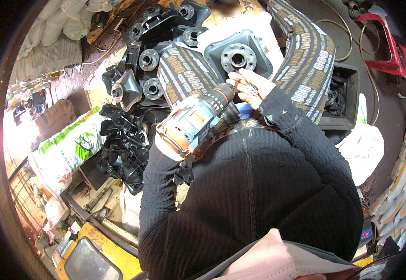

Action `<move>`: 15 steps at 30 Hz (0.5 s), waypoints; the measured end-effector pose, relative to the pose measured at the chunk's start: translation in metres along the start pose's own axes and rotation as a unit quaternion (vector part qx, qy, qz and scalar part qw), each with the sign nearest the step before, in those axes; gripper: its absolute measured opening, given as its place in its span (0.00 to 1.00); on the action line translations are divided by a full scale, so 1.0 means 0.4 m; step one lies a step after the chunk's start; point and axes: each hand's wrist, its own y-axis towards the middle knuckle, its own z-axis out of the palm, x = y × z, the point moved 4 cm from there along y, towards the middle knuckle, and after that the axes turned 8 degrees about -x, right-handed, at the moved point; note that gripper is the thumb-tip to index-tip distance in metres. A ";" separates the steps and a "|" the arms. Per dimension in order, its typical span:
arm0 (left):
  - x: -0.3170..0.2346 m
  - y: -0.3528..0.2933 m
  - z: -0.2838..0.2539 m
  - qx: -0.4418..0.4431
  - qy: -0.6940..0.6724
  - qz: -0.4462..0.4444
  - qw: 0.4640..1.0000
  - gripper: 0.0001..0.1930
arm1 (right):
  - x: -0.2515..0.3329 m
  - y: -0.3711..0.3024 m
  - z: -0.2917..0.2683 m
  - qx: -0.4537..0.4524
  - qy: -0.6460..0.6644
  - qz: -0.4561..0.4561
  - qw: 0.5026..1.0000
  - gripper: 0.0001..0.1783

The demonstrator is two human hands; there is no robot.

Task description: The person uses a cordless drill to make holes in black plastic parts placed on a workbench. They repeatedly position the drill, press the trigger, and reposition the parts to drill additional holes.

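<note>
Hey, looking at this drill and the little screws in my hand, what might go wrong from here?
The drill tip sits right beside the right hand, so a slip might jab the fingers. The small screws lie loose in that open palm and could spill into the pile of black parts beside the knee.

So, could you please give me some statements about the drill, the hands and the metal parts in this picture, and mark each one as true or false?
1. The cordless drill lies across the person's lap. True.
2. The right hand is palm up with small screws in it. True.
3. The grey flanged plate in front of the knees is bright red. False: it is grey, with a round hub in its middle.
4. The pile of black flanged parts lies to the person's right. False: it lies ahead and to the left.
5. The left hand is clearly seen gripping the drill. False: the drill's body hides it.
</note>
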 end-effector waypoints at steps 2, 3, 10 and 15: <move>-0.009 -0.008 -0.020 0.016 0.011 0.009 1.000 0.21 | -0.004 -0.005 0.016 -0.002 -0.006 0.010 1.000 0.15; -0.008 -0.018 -0.019 0.026 0.017 -0.008 0.999 0.22 | -0.006 -0.008 0.025 -0.002 -0.010 0.015 1.000 0.15; 0.007 -0.022 -0.012 0.022 -0.342 -0.268 0.901 0.39 | 0.003 0.004 0.014 -0.029 -0.045 -0.017 0.998 0.14; 0.026 -0.014 0.023 0.052 -0.164 -0.210 0.963 0.33 | 0.007 -0.002 0.017 -0.014 -0.012 -0.028 0.999 0.16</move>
